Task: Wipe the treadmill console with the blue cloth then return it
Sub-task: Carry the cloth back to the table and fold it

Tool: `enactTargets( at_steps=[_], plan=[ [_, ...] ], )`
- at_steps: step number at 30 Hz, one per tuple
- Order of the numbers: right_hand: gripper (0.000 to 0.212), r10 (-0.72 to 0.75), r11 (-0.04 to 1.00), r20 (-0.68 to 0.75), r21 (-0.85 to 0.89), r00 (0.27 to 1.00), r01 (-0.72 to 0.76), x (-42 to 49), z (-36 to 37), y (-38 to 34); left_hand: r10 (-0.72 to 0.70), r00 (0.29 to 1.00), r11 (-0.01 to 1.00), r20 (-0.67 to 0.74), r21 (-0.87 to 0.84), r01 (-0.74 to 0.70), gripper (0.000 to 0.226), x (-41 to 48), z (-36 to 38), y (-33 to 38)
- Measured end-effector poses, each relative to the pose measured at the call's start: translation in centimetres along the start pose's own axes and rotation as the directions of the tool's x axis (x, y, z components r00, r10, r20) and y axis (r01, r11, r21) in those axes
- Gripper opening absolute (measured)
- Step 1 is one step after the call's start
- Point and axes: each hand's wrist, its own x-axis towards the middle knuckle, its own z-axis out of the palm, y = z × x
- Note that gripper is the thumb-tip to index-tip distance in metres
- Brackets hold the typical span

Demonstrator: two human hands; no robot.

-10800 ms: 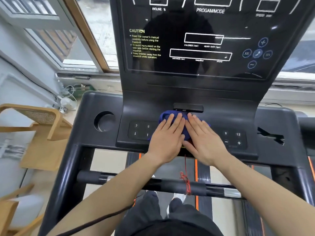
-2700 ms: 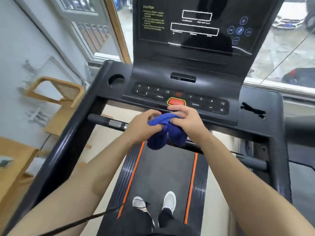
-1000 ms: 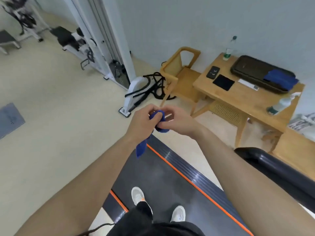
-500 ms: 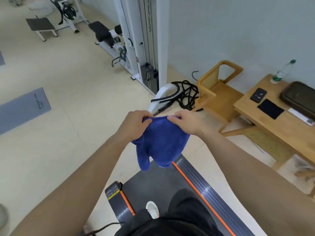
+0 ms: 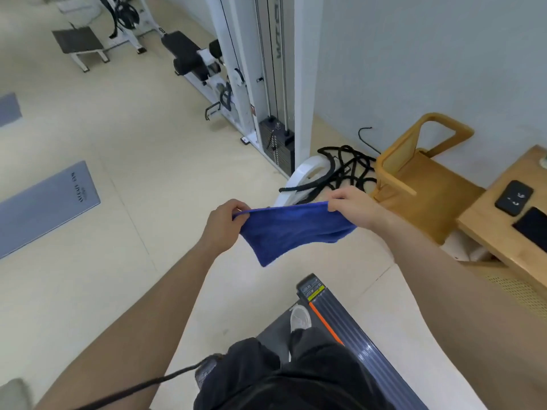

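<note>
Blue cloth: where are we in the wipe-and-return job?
Done, apparently: the console is out of view and the person stands at the treadmill deck's rear end, facing away. In hand: left hand and right hand pinch the top corners of the blue cloth, spread between them in the air. Left: returning it, probably to the wooden table at right.
</note>
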Motion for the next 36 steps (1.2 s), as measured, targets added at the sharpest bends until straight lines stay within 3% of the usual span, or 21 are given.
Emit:
enactTargets(
  at_steps=[3, 6, 8, 11, 13, 16, 20, 24, 27, 30, 33, 36],
  plan=[
    [0.025, 0.086, 0.996, -0.064, 0.031, 0.994, -0.084, 3.8, -1.9, 0.9, -0.063, 0.998, 0.991, -0.015, -0.123, 0.060, 0.004, 4.9, -1.0, 1.4],
    [0.006, 0.193, 0.971, -0.171, 0.176, 0.966, -0.163, 7.0, -3.0, 2.0, -0.140, 0.989, 0.955, 0.043, -0.259, 0.146, 0.010, 9.1, -1.3, 2.7],
    [0.008, 0.261, 0.945, -0.211, 0.255, 0.942, -0.205, 8.7, -3.0, 2.2, -0.163, 0.982, 0.933, 0.099, -0.308, 0.186, 0.013, 12.0, -0.8, 3.4],
    [0.018, 0.324, 0.842, -0.095, 0.483, 0.941, -0.241, 11.7, -1.6, 1.5, -0.160, 0.970, 0.914, 0.182, -0.343, 0.215, 0.015, 16.4, 1.3, 3.9],
    [0.016, 0.314, 0.765, -0.006, 0.595, 0.950, -0.249, 14.6, -0.2, 0.9, -0.087, 0.959, 0.907, 0.270, -0.376, 0.188, 0.018, 19.1, 3.4, 3.9],
    [0.017, 0.346, 0.689, -0.018, 0.684, 0.938, -0.241, 20.2, 3.1, 1.4, 0.086, 0.943, 0.902, 0.321, -0.427, 0.063, 0.019, 23.1, 6.9, 2.0],
    [0.028, 0.447, 0.629, -0.151, 0.754, 0.882, -0.189, 28.0, 7.6, 4.1, 0.293, 0.933, 0.883, 0.211, -0.433, -0.179, 0.016, 29.5, 9.6, -3.0],
    [0.025, 0.525, 0.526, -0.174, 0.836, 0.833, -0.157, 31.9, 10.5, 3.7, 0.438, 0.890, 0.888, 0.126, -0.216, -0.407, 0.019, 32.9, 8.8, -5.1],
    [0.018, 0.563, 0.476, -0.183, 0.869, 0.806, -0.135, 32.8, 10.0, 1.6, 0.529, 0.821, 0.842, 0.213, -0.015, -0.539, 0.028, 33.6, 7.7, -4.1],
    [0.018, 0.602, 0.436, -0.210, 0.895, 0.770, -0.096, 33.9, 8.3, 0.5, 0.596, 0.760, 0.757, 0.258, 0.134, -0.639, 0.022, 36.2, 7.2, -2.7],
    [0.014, 0.640, 0.434, -0.220, 0.894, 0.736, -0.109, 34.6, 6.6, 1.0, 0.635, 0.696, 0.699, 0.335, 0.136, -0.703, 0.016, 38.9, 7.6, -1.0],
    [0.013, 0.705, 0.416, -0.213, 0.897, 0.676, -0.152, 34.7, 4.8, 3.5, 0.633, 0.627, 0.701, 0.453, 0.008, -0.713, 0.022, 40.5, 9.0, 1.1]
  ],
)
